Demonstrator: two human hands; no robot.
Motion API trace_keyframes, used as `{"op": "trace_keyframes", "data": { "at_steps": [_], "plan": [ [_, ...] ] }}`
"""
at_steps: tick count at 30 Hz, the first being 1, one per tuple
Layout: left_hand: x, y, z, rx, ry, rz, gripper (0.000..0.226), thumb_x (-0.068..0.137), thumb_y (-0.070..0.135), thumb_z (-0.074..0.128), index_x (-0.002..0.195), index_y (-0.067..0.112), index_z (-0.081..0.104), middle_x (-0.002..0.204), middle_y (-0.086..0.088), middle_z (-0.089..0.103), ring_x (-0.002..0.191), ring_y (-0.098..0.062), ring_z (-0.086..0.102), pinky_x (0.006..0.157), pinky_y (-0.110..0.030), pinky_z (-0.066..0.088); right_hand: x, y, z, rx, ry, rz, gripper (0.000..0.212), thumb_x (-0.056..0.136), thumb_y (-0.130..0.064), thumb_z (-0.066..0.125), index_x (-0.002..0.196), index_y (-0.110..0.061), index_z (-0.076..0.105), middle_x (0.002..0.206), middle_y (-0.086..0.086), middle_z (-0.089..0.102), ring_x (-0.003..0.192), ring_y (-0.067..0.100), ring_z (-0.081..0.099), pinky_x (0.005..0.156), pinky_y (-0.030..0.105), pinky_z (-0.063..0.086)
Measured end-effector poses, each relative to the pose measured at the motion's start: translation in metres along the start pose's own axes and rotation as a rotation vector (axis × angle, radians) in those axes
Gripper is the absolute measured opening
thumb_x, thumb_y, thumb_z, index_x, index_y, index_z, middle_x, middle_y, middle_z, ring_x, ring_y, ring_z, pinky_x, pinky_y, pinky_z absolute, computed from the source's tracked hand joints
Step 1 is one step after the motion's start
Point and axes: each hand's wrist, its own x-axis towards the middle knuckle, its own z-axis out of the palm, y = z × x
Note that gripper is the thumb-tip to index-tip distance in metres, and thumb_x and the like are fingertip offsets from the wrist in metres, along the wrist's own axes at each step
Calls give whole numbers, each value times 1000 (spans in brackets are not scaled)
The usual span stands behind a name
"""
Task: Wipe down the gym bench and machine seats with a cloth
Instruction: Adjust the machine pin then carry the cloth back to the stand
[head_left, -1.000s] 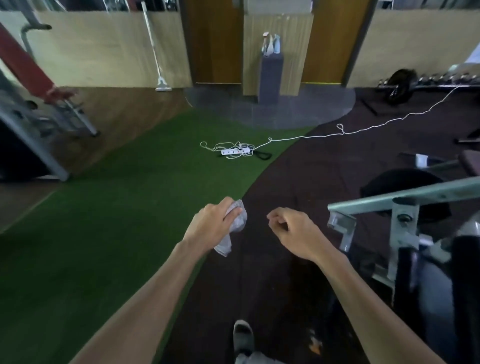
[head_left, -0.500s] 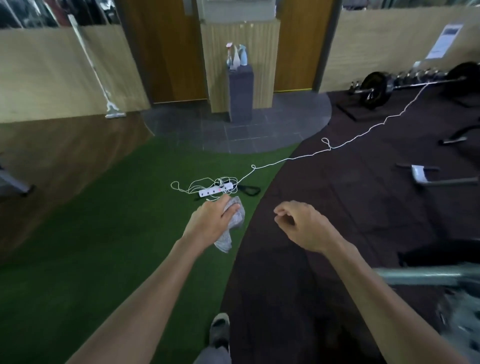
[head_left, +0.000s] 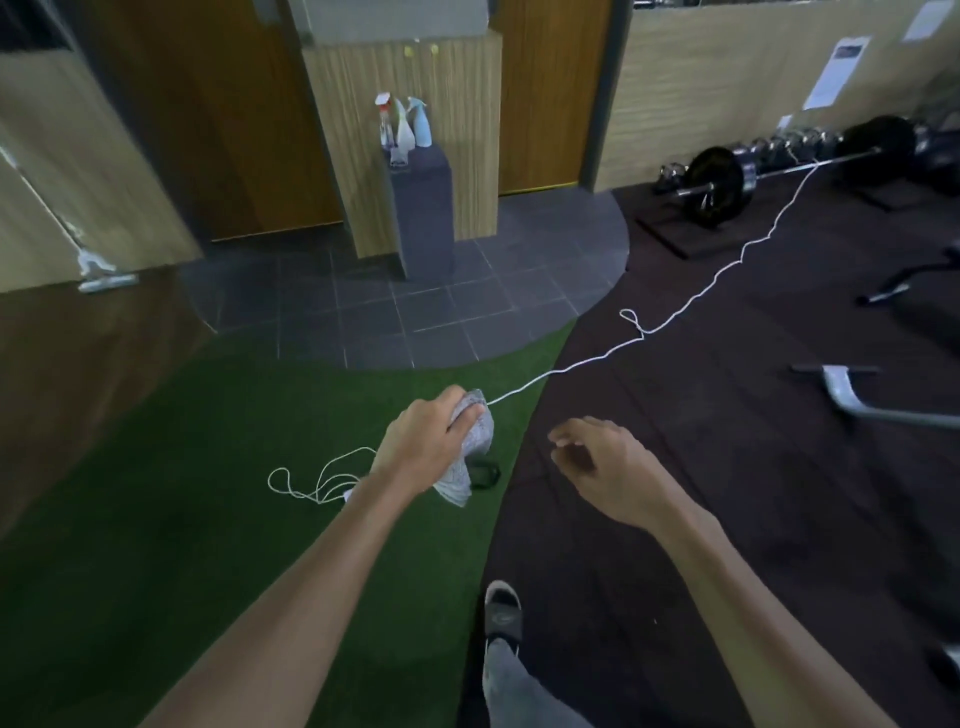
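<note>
Left hand (head_left: 423, 447) clenched round the bunched cloth (head_left: 470, 452), held mid-air just left of frame centre; right hand (head_left: 613, 470) empty, fingers loosely curled, not gripping. No bench or seat in view: person appears in transit, sprays (head_left: 404, 124) on a pedestal at 12 o'clock, so likely fetching one. Advice: step over the cord (head_left: 597, 358) lying toward 2 o'clock, and take a bottle with the free right hand.

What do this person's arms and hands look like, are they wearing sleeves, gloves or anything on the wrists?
Both forearms are bare up to the frame edge: no sleeves show. The left hand and right hand wear no gloves, and no watch, band or ring is visible.
</note>
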Motion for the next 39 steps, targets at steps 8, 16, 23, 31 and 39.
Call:
{"op": "trace_keyframes", "data": {
  "at_steps": [8, 16, 23, 31, 39],
  "plan": [
    [245, -40, -41, -3, 44, -58, 34, 106, 49, 45, 103, 17, 58, 68, -2, 61, 59, -21, 61, 61, -39, 49, 271, 22, -44, 20, -69, -63, 22, 96, -24, 65, 117, -20, 69, 113, -5, 69, 107, 20, 65, 89, 47, 56],
    [513, -120, -54, -43, 71, -65, 34, 105, 50, 46, 93, 20, 54, 68, -2, 61, 59, -23, 60, 55, -36, 42, 563, 34, -48, -50, -84, -141, 25, 98, -29, 60, 121, -19, 66, 122, -1, 67, 116, 23, 59, 96, 48, 51],
    [754, -171, -87, -28, 22, -31, 34, 105, 53, 44, 96, 22, 54, 73, 0, 62, 65, -23, 63, 60, -40, 48, 803, 42, -72, -16, -88, -86, 20, 98, -22, 60, 114, -10, 65, 116, 5, 67, 111, 27, 61, 90, 48, 52],
    [999, -218, -106, -127, 5, 3, 29, 106, 50, 44, 107, 23, 55, 70, 4, 58, 57, -13, 54, 55, -34, 39, 1052, 64, -87, 12, -94, -75, 23, 99, -24, 59, 117, -12, 66, 118, 6, 68, 107, 28, 64, 90, 51, 53],
    [1231, -291, -119, -219, 107, -148, 28, 104, 49, 49, 103, 21, 44, 74, 1, 57, 66, -25, 59, 61, -46, 49, 1331, 79, -87, 83, -206, -102, 21, 98, -24, 61, 118, -18, 67, 120, 1, 69, 111, 22, 65, 94, 45, 54]
  ]
}}
